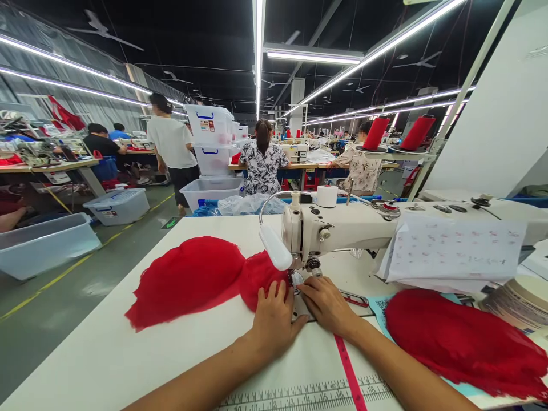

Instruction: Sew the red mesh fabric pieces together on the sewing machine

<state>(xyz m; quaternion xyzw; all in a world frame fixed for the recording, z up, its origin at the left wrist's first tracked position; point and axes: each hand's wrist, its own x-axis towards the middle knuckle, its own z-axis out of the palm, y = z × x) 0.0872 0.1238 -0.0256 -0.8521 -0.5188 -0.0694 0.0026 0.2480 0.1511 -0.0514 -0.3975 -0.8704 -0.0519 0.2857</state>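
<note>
A white sewing machine [342, 228] stands on the white table, its needle area close to both hands. My left hand [276, 314] lies with spread fingers on a gathered piece of red fabric [261, 274], just left of the needle. My right hand [327, 302] is at the right of the needle, fingers bent together near the presser foot; what they hold, if anything, is hidden. A larger spread of the red fabric [192, 277] reaches out to the left across the table. Another pile of red cloth [458, 337] lies to the right of my right forearm.
A lamp [275, 246] hangs by the machine head. Printed sheets [454, 245] hang on the machine arm. A pink tape [349, 371] crosses the printed ruler [299, 398]. Red thread cones [377, 134] stand behind. Plastic bins [47, 242] line the left aisle, where a person [171, 142] stands.
</note>
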